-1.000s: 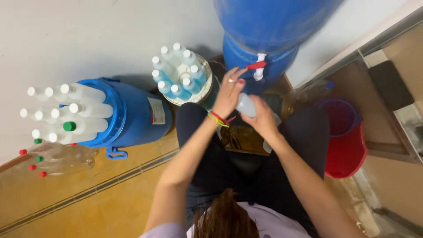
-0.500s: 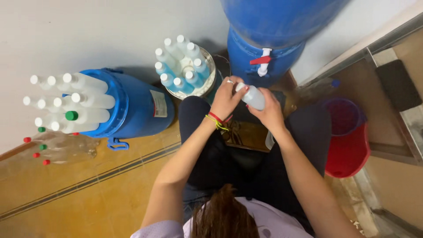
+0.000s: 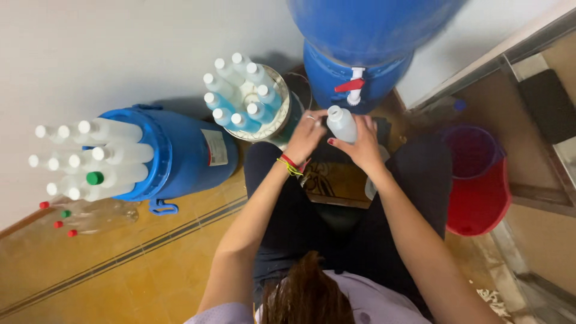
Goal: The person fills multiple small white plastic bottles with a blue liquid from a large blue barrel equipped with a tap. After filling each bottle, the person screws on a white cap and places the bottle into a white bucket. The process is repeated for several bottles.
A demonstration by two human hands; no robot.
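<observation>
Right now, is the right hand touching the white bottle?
Touching. The head view shows the right hand wrapped around the white bottle, fingers on its side.

Seated on a tiled floor, gripping a small white bottle (image 3: 342, 124) in the right hand (image 3: 360, 147), left hand (image 3: 306, 137) at its cap, below a blue barrel's red-handled tap (image 3: 353, 87), beside a red bucket (image 3: 480, 186).

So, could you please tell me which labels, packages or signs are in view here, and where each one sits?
Label: a pale upright rectangle with a red edge, stuck on the side of the blue drum at the left.
No other labels, signs or screens show; the bottle in the hands looks plain.
</observation>
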